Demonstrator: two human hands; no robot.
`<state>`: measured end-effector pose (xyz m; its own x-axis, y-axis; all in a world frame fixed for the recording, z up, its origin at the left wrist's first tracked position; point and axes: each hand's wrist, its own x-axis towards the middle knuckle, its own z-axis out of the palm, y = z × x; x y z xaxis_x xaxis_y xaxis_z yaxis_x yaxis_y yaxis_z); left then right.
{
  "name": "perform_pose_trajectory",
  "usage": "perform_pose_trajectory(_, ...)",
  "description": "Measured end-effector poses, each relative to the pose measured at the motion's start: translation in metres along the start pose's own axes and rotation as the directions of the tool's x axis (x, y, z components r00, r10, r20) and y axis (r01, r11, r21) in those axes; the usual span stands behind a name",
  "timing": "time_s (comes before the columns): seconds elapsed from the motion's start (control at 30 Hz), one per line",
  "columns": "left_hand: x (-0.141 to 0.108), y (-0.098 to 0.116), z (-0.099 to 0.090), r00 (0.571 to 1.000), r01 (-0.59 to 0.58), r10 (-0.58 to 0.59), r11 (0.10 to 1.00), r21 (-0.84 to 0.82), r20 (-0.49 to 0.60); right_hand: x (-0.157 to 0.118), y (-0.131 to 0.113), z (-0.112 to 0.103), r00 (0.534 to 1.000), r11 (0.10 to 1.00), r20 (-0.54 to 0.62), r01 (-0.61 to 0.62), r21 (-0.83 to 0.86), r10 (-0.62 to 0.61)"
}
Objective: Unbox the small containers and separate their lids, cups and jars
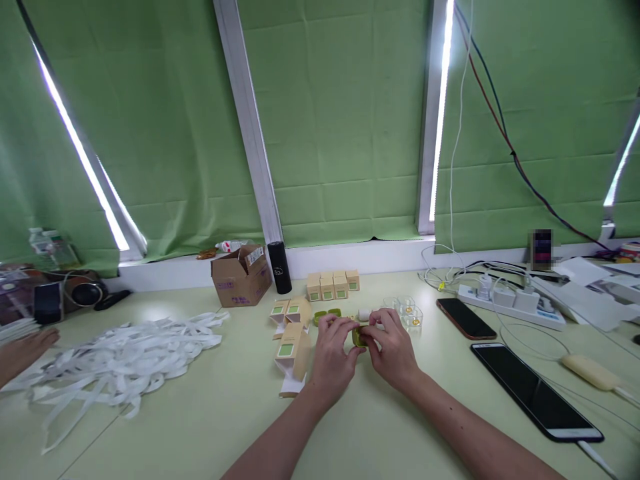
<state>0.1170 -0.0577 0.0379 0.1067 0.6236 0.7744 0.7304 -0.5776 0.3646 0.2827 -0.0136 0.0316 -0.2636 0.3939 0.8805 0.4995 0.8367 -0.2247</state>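
Note:
Between my two hands is a small olive-green object (357, 337), perhaps a little case; its details are partly covered by fingers. My left hand (333, 357) grips its left side, while the fingers of my right hand (393, 350) pinch it from the right. Just behind my left hand lie similar green pieces (327, 315). A small white cylinder (364, 315) stands behind my hands. Beyond my right hand sit several clear containers (411, 319) with small gold-coloured items inside. Left of my left hand are kraft paper boxes (294, 350) with flaps open and green square labels.
Closed kraft boxes (327, 287) line the back, near a black cylinder (279, 268) and a cardboard carton (243, 277). White ribbons (135, 353) pile up at left, beside another person's hand (33, 350). Phones (535, 387), a power strip (510, 307) and cables occupy the right.

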Motion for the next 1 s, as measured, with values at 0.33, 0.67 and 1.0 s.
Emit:
perform_pose_trajectory(0.33, 0.0000, -0.0018, 0.0012, 1.000, -0.008, 0.009, 0.999, 0.040, -0.021, 0.0006, 0.0014, 0.0020, 1.000, 1.000, 0.001, 0.008, -0.002, -0.008)
perform_pose_trajectory(0.67, -0.0001, -0.0015, 0.0010, 0.999, -0.008, 0.011, 0.997, 0.078, -0.037, 0.0031, 0.0006, 0.0011, 1.000, 1.000, -0.002, 0.026, 0.001, -0.026)
perform_pose_trajectory(1.0, -0.0013, -0.0035, 0.0023, 0.998, 0.012, -0.006, 0.995, 0.100, -0.062, 0.0039, -0.0001, 0.0013, 0.999, 0.999, 0.015, 0.040, 0.004, -0.040)
